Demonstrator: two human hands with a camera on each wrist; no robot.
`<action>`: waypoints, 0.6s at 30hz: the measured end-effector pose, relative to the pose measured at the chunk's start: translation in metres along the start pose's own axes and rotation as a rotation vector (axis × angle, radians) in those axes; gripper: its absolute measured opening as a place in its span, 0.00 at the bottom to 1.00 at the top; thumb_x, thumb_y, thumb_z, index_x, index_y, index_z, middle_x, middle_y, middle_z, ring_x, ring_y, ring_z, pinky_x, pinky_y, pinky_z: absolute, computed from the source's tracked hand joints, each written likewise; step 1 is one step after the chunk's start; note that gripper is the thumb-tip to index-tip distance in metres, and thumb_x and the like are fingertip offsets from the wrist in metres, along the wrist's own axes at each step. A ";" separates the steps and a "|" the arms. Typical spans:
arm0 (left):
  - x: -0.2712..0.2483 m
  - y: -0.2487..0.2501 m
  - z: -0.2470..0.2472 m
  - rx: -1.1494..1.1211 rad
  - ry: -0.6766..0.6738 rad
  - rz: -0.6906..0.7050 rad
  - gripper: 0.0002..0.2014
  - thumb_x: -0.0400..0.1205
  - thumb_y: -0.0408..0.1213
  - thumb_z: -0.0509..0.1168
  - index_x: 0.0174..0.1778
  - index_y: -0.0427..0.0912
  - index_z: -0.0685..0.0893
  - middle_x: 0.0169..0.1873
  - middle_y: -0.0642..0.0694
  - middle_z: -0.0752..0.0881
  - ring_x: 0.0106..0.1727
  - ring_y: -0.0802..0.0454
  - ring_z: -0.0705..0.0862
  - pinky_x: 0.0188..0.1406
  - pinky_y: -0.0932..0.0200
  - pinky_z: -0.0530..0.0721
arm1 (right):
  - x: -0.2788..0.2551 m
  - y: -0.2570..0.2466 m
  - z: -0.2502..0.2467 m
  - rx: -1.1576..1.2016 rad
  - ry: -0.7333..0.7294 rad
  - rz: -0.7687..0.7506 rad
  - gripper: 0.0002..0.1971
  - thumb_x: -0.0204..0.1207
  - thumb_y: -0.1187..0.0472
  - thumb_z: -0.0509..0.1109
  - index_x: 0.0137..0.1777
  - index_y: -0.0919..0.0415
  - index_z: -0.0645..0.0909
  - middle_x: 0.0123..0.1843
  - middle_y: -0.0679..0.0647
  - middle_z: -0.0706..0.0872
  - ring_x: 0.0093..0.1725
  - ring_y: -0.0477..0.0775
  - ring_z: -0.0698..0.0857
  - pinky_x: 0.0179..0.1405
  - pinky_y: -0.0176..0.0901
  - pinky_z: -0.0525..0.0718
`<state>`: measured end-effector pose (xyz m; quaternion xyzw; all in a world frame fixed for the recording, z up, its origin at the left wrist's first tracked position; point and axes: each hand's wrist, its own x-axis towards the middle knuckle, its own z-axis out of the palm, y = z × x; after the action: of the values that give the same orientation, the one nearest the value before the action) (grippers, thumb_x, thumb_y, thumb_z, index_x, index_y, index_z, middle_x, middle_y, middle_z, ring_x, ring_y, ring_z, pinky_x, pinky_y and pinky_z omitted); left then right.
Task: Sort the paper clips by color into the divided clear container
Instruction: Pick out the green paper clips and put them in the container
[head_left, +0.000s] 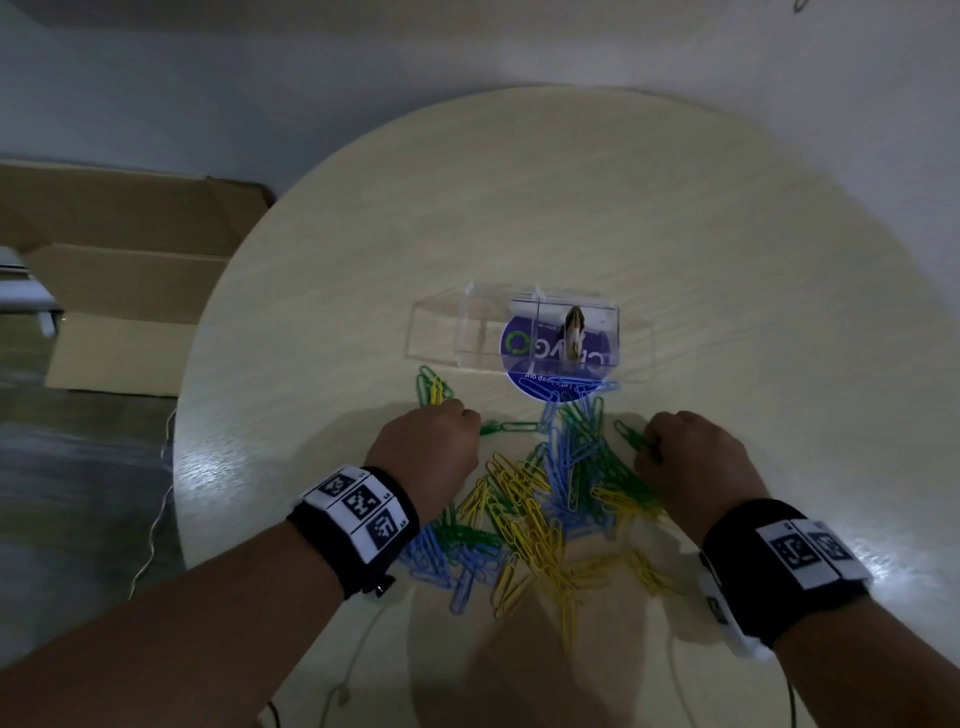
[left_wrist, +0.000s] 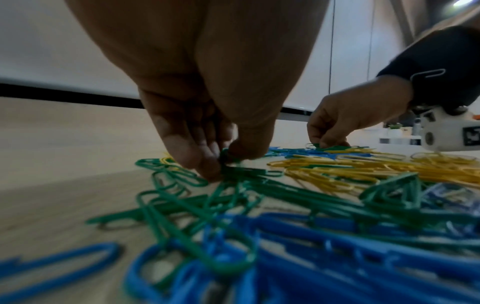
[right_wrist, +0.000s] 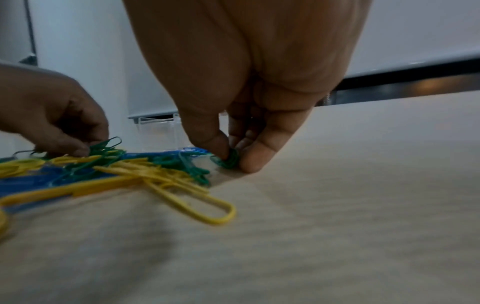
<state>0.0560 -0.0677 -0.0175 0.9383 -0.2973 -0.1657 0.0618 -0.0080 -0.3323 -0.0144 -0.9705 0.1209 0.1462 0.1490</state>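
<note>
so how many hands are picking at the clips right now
2: the left hand pinches green clips at the pile's left edge, the right hand pinches green ones at its right edge.

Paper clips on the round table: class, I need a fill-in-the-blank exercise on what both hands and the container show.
1. The left hand pinches paper clips coloured ____.
2. The right hand pinches a paper clip of the colour ____.
3. The loose pile of plastic-coated paper clips mixes green, yellow and ____.
4. The divided clear plastic container stands on the far side of the pile and holds ____ paper clips.

Missing words: green; green; blue; no
</note>
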 end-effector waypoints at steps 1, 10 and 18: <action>-0.001 0.000 -0.002 -0.028 0.011 -0.010 0.12 0.61 0.27 0.77 0.26 0.37 0.78 0.26 0.39 0.80 0.22 0.39 0.79 0.17 0.58 0.69 | 0.000 0.001 -0.003 0.030 -0.003 0.018 0.06 0.71 0.57 0.70 0.40 0.59 0.80 0.42 0.61 0.84 0.45 0.67 0.84 0.38 0.48 0.75; 0.007 -0.004 -0.069 -0.588 0.350 -0.335 0.06 0.75 0.38 0.72 0.32 0.46 0.86 0.26 0.52 0.86 0.27 0.62 0.83 0.34 0.64 0.81 | 0.022 -0.054 -0.061 0.471 0.134 -0.024 0.06 0.68 0.55 0.73 0.33 0.54 0.83 0.29 0.49 0.88 0.32 0.51 0.87 0.36 0.44 0.82; 0.060 -0.011 -0.080 -0.560 0.365 -0.336 0.12 0.81 0.37 0.68 0.57 0.39 0.89 0.48 0.40 0.92 0.49 0.45 0.90 0.57 0.51 0.86 | 0.073 -0.109 -0.058 0.503 0.041 -0.062 0.11 0.73 0.55 0.70 0.33 0.59 0.87 0.31 0.54 0.89 0.33 0.53 0.87 0.34 0.43 0.84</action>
<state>0.1359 -0.0916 0.0390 0.9348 -0.0664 -0.0784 0.3400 0.1048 -0.2647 0.0431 -0.9089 0.1264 0.0872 0.3877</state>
